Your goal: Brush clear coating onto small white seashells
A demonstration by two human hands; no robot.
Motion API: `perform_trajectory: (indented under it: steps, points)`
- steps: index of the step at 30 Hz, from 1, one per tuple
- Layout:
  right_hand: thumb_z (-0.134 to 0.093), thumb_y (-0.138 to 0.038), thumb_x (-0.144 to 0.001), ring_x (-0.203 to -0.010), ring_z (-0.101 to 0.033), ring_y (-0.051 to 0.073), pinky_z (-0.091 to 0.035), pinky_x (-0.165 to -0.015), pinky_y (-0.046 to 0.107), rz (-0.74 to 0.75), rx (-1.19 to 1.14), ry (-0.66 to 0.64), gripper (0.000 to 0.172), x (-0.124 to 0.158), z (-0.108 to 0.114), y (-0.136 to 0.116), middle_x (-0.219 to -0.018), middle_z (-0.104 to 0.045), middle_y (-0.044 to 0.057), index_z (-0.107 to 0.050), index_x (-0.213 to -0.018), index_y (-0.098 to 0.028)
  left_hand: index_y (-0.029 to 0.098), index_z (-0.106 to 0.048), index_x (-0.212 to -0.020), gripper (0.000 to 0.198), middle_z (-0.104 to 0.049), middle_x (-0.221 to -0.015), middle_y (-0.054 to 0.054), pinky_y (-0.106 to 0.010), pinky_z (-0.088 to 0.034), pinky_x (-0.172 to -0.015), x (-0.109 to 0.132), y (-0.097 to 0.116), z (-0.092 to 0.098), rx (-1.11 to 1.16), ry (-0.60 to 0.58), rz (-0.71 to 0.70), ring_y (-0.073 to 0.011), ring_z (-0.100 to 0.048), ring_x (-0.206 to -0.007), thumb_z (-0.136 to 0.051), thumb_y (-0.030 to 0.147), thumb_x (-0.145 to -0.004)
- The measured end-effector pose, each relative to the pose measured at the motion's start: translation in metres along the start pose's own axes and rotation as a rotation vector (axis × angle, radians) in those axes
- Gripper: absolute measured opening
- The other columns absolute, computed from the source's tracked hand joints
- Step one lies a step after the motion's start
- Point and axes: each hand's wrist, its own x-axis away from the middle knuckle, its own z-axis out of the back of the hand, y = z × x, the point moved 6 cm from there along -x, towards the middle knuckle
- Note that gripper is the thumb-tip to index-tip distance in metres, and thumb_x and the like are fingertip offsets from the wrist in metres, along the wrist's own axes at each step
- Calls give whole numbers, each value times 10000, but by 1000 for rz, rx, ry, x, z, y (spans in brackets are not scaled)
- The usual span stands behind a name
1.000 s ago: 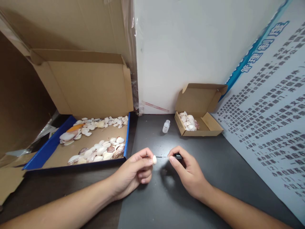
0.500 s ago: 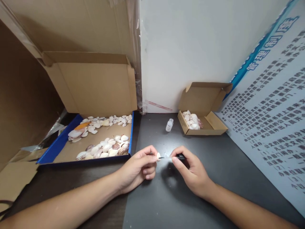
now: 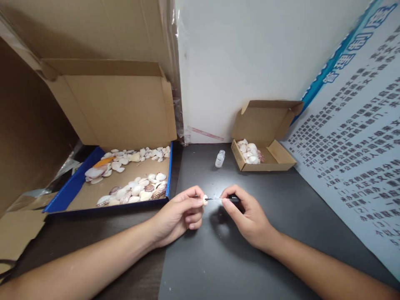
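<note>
Between thumb and forefinger my left hand (image 3: 185, 213) pinches a small pale shell (image 3: 205, 200) above the dark mat. My right hand (image 3: 246, 216) is closed on a thin brush (image 3: 215, 199) with a black cap-like handle (image 3: 233, 198). The brush's dark tip points left and meets the shell's face. Beyond the hands stands a small uncapped glass bottle (image 3: 220, 159) with whitish contents.
An open blue-edged box (image 3: 170, 175) at the left holds many shells (image 3: 137, 189). A smaller open cardboard box (image 3: 265, 166) with white shells (image 3: 249, 151) sits at the back right. A printed poster (image 3: 359, 146) slopes along the right side.
The whole view has shifted slightly, with the boxes and bottle now higher in the picture. The shell is turned a little in my left fingers, and the brush tip stays against it.
</note>
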Motion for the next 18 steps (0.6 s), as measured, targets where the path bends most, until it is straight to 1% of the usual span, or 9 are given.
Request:
perform_trajectory:
  steps: [5,11,18]
  points:
    - [-486,-332,-950,-580,-501,135,-407,-531,242,12,34,-17,159,-3,-1,-1,-681,-517,-22,-536,-858,-213,189,-490,-783,132,-280,-552,90,-199,-231,-495,0,-1,-1,-7,-28,6,-50,-221,-469,-601,204,-854]
    - [-487,-315,-946,-576,-493,134,-397,-524,241,26,56,-32,156,-2,-2,-2,-661,-520,-23,-539,-845,-208,193,-501,-790,131,-292,-558,89,-196,-237,-494,0,0,-1,-11,-20,3,-50,-224,-471,-623,209,-835]
    - [-473,-308,-942,-610,-508,146,-404,-565,256,16,53,-65,156,-3,-4,-2,-679,-530,-19,-534,-839,-207,191,-499,-799,106,-290,-560,88,-199,-239,-491,0,-1,-1,-20,-38,-2,-50,-225,-472,-588,188,-856]
